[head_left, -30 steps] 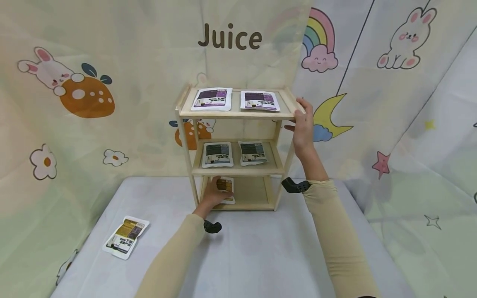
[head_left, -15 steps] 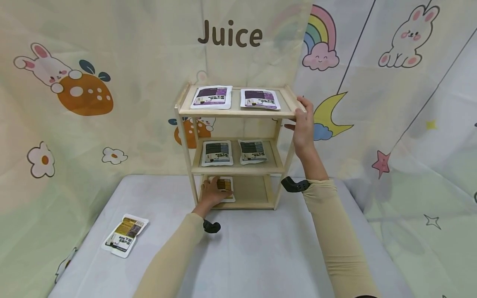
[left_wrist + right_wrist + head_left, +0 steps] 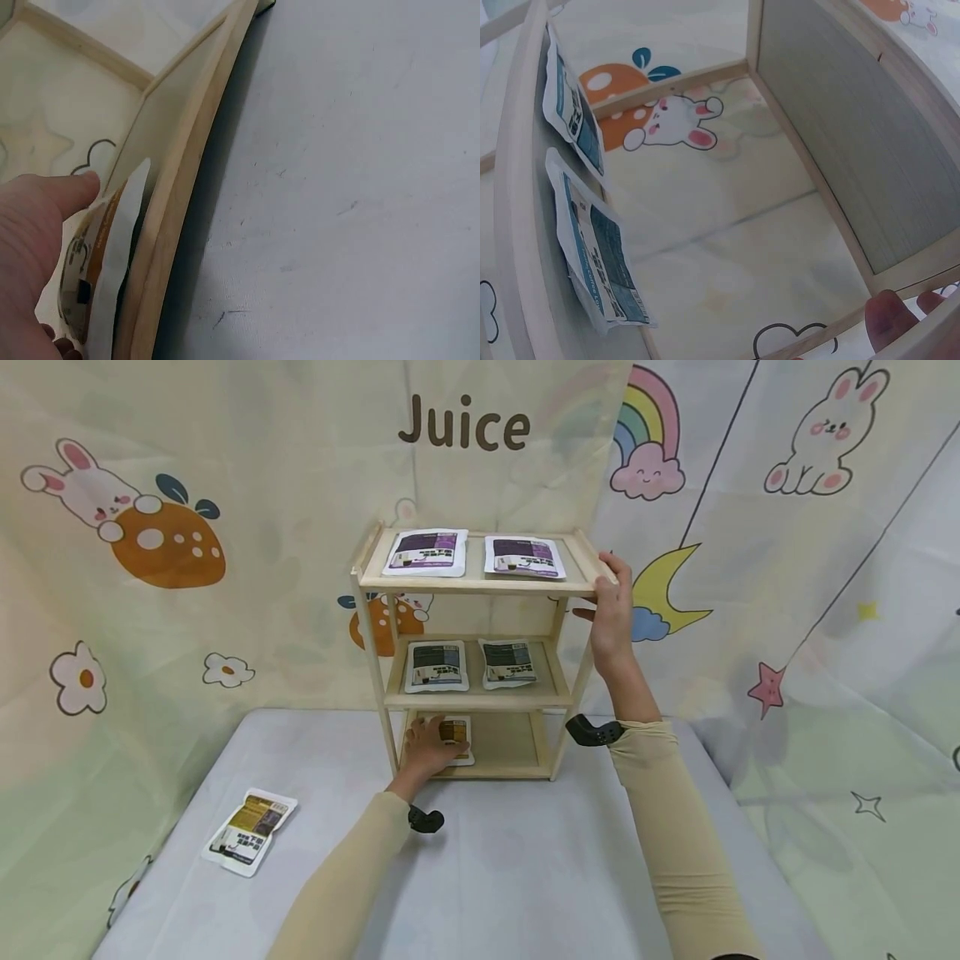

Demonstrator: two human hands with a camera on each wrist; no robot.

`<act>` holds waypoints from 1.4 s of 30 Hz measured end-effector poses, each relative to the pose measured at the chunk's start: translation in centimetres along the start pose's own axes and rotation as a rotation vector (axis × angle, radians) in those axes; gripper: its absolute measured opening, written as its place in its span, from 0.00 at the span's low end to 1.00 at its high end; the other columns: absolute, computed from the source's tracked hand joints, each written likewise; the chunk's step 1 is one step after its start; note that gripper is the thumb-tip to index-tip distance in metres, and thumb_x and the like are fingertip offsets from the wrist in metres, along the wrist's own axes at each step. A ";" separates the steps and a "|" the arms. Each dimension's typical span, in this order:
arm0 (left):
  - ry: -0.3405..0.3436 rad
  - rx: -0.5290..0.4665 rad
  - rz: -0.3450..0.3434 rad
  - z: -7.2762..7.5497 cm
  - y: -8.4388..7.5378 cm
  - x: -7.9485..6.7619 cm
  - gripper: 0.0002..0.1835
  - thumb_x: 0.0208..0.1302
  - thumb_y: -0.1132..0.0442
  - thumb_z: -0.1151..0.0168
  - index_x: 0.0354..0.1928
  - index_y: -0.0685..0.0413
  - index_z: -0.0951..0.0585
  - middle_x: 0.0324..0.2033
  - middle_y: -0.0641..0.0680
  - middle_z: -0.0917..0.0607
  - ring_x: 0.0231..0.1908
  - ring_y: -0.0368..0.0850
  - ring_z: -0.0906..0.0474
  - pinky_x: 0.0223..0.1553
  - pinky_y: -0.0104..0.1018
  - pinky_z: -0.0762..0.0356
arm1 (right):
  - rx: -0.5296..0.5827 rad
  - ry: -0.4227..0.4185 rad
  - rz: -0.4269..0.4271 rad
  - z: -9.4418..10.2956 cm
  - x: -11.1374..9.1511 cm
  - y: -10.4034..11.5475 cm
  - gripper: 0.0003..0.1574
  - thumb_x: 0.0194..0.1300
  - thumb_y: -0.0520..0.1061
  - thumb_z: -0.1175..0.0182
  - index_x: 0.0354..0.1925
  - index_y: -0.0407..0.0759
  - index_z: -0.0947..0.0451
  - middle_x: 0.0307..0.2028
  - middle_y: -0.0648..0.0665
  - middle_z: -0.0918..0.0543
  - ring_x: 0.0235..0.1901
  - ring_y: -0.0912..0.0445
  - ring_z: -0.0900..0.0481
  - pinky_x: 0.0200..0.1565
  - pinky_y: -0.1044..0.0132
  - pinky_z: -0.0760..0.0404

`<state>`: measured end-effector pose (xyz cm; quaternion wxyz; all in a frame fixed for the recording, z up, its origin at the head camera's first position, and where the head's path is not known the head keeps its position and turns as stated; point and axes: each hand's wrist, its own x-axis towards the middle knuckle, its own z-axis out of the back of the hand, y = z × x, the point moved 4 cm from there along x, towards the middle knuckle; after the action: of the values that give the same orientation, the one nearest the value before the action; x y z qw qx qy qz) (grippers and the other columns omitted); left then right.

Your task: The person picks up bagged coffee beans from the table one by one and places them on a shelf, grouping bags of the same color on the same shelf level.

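Note:
A three-tier wooden shelf [image 3: 480, 587] stands on the table. On its bottom tier, at the left, lies a juice pouch with a brown-yellow label [image 3: 454, 731]. My left hand [image 3: 426, 748] rests over that pouch's left part, thumb extended across it and fingers spread to its left. The left wrist view has the thumb [image 3: 71, 193] straight, close above the pouch's edge [image 3: 124, 247]. My right hand [image 3: 613, 620] grips the top tier's right end; its fingertips [image 3: 889, 319] show at the frame in the right wrist view. A matching yellow-labelled pouch [image 3: 251, 832] lies on the table at left.
Two purple-labelled pouches, left [image 3: 426, 553] and right [image 3: 523, 557], lie on the top tier. The middle tier bears two dark green-labelled pouches, left [image 3: 437, 666] and right [image 3: 508, 663]. A printed cloth backdrop [image 3: 300, 527] hangs behind the table [image 3: 510, 860].
My left hand's fingers have spread and shifted slightly left over the bottom-tier pouch. The right hand keeps its grip on the shelf. The head view has tilted slightly.

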<state>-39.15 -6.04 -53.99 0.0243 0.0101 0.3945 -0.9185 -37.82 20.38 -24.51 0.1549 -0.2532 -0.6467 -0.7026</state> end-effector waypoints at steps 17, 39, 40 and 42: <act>-0.078 0.025 -0.300 1.3 -3.2 -3.8 0.35 0.55 0.54 0.29 0.65 0.54 0.27 0.61 0.65 0.32 0.60 0.68 0.39 0.56 0.67 0.43 | -0.003 -0.002 -0.017 0.1 0.2 0.0 0.31 0.74 0.53 0.65 0.70 0.47 0.46 0.63 0.43 0.35 0.53 0.48 0.27 0.46 0.57 0.27; 0.279 -0.030 -0.502 6.6 3.2 -10.9 0.23 0.65 0.64 0.37 0.62 0.56 0.25 0.59 0.54 0.24 0.57 0.55 0.27 0.54 0.52 0.28 | 0.029 -0.001 -0.002 0.1 0.3 -0.2 0.32 0.72 0.52 0.63 0.71 0.44 0.45 0.64 0.43 0.37 0.54 0.48 0.30 0.50 0.56 0.27; 0.279 -0.032 -0.503 7.1 3.8 -11.2 0.22 0.66 0.64 0.37 0.61 0.56 0.25 0.59 0.54 0.24 0.56 0.57 0.27 0.53 0.54 0.28 | 0.031 -0.001 0.000 0.1 0.3 -0.2 0.32 0.72 0.52 0.63 0.71 0.43 0.45 0.65 0.42 0.38 0.55 0.49 0.30 0.52 0.55 0.28; 0.270 -0.035 -0.495 8.1 5.1 -11.7 0.21 0.66 0.63 0.38 0.61 0.56 0.24 0.58 0.54 0.23 0.56 0.58 0.27 0.52 0.55 0.27 | 0.026 0.001 0.001 0.1 0.2 -0.2 0.32 0.73 0.51 0.63 0.71 0.42 0.45 0.66 0.42 0.39 0.58 0.50 0.32 0.58 0.54 0.30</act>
<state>-27.20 -14.97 -51.68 -0.2531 0.0353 0.4003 -0.8800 -38.11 20.54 -24.56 0.1589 -0.2514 -0.6554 -0.6943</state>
